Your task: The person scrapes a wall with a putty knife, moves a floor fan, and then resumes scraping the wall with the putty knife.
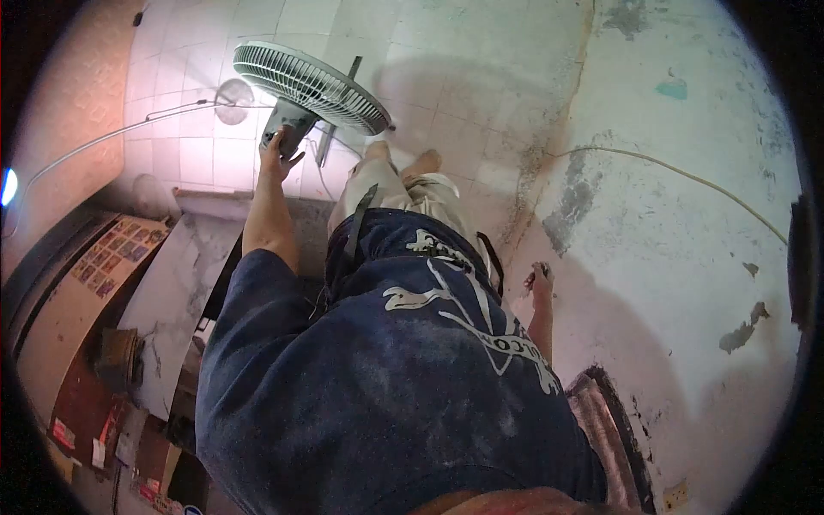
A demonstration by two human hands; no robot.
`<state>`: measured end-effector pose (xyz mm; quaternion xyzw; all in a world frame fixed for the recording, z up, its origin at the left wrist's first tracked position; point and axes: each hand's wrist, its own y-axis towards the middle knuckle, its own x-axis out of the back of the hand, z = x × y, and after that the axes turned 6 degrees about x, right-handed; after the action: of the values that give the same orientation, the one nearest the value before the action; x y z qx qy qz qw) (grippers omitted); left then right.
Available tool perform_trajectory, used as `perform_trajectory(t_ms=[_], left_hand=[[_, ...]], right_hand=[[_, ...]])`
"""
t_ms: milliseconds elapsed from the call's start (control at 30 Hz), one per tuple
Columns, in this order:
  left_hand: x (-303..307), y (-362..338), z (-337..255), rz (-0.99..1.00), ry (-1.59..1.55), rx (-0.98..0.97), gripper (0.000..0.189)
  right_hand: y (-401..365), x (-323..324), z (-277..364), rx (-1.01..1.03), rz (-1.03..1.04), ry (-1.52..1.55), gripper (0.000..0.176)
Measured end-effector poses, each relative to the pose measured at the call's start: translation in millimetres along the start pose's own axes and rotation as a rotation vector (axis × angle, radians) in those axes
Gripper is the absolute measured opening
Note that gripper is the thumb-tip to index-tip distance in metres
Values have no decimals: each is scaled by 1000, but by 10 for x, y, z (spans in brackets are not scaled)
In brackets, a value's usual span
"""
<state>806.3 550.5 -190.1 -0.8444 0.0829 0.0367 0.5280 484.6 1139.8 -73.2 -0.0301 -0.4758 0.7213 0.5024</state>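
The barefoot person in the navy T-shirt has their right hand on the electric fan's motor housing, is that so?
Not quite: the head view shows the left hand on the electric fan's motor housing; the right hand is apart from it. The navy T-shirt and bare feet are correct.

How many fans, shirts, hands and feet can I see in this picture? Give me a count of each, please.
Fan: 1
Dark blue shirt: 1
Hands, left hand and right hand: 2
Feet, left foot and right foot: 2
Total: 6
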Motion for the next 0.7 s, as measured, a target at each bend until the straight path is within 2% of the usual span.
perform_trajectory(t_ms=[67,133,200,300,400,433,467,533,567,600,633,667,700], left_hand=[[13,93,79,22,-153,-27,48],[-134,-10,110,-54,-192,-85,46],[-147,53,178,-1,-220,-119,47],[-257,-2,250,-81,-239,-168,46],[-203,148,343,-72,-286,-185,44],[-304,36,306,-143,-303,-183,45],[-275,144,307,-131,-302,-189,45],[-192,199,347,9,-306,-191,49],[-284,81,341,-67,-291,-210,52],[-280,98,340,-61,-280,-215,52],[-285,98,347,-82,-293,-191,55],[-292,95,334,-104,-308,-167,59],[-306,93,353,-88,-324,-173,60]], right_hand=[[79,-35,186,99,71,-5,16],[170,-54,244,117,66,-55,16],[271,-47,323,145,82,-111,15],[342,61,359,203,77,-148,16],[360,263,330,188,39,-194,16],[382,361,257,204,51,-213,17],[437,459,143,217,57,-226,18],[384,640,-80,185,50,-187,19],[329,672,-156,150,-9,-179,20],[286,667,-212,119,-64,-167,20],[250,718,-289,181,41,-229,19],[206,719,-389,180,41,-218,19],[146,710,-488,98,29,-180,17]])
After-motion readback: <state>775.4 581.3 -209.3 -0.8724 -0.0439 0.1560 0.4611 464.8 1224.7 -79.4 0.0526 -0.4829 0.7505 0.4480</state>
